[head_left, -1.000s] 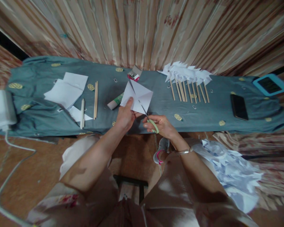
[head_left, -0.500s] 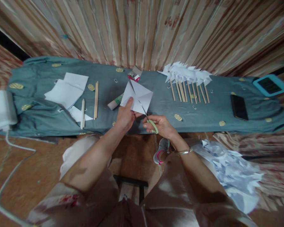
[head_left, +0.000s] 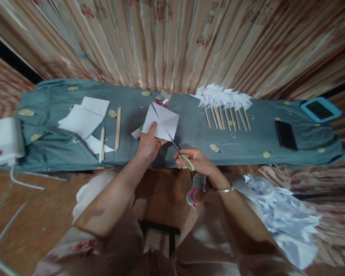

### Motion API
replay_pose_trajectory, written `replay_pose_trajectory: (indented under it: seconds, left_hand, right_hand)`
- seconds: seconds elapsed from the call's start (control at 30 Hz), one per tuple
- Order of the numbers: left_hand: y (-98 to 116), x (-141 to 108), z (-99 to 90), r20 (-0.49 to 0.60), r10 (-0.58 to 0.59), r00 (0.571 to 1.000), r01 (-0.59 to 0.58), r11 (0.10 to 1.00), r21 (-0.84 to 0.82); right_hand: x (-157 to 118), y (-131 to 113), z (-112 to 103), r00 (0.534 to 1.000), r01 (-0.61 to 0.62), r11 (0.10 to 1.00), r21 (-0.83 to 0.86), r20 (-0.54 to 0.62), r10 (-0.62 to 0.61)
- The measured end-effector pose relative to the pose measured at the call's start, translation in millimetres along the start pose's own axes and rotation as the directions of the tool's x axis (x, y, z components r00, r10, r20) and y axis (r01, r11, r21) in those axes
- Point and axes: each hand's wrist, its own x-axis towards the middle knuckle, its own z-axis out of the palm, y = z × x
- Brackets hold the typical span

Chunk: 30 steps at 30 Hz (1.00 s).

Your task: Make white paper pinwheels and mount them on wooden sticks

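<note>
paper square (head_left: pixel 168 119), pinched in the left hand (head_left: pixel 150 145) above the cloth (head_left: pixel 238 150), meets scissors (head_left: pixel 187 161) gripped by fingers of the right hand (head_left: pixel 197 160) at its near corner, an apparent slitting step whose next move calls for steady, straight closure.

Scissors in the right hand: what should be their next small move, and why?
Probably squeeze the scissors gently with the right hand, stopping before the middle: one blade lies over the paper square near its lower corner, the left hand holds it, and a slit runs inward from the upper corner.
</note>
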Motion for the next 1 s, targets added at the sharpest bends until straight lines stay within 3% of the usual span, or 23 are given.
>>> replay_pose_trajectory:
  seconds: [0.2,0.3,0.43,0.53,0.63,1.0]
  left_hand:
    - [8.0,6.0,-4.3,-0.034,0.034,0.999,-0.035,0.999,-0.022]
    - [10.7,8.1,-7.8,-0.036,0.042,0.998,-0.043,0.999,-0.031]
    - [10.2,4.9,-9.5,-0.008,0.014,1.000,-0.014,1.000,0.003]
    - [6.0,-0.7,-8.5,0.049,-0.024,0.999,0.020,0.997,0.075]
    - [0.1,-5.0,-7.8,0.052,-0.080,0.995,0.071,0.985,0.157]
    - [-18.7,-0.9,-16.7,0.144,-0.092,0.985,0.034,0.932,0.360]
  right_hand:
    - [-7.9,-2.7,-11.9,0.998,-0.019,0.996,-0.082,0.066,0.024]
    - [-12.0,-5.9,-19.4,0.997,-0.068,0.993,-0.100,0.029,0.071]
    - [-8.3,-9.2,-28.6,0.973,0.049,0.998,-0.048,-0.222,-0.059]
    - [0.2,-13.1,-32.2,0.887,0.182,0.983,-0.022,-0.428,-0.174]
    - [7.8,-16.5,-33.5,0.827,0.247,0.969,0.014,-0.525,-0.203]
    - [17.0,-20.6,-28.2,0.826,0.341,0.940,0.012,-0.481,-0.293]
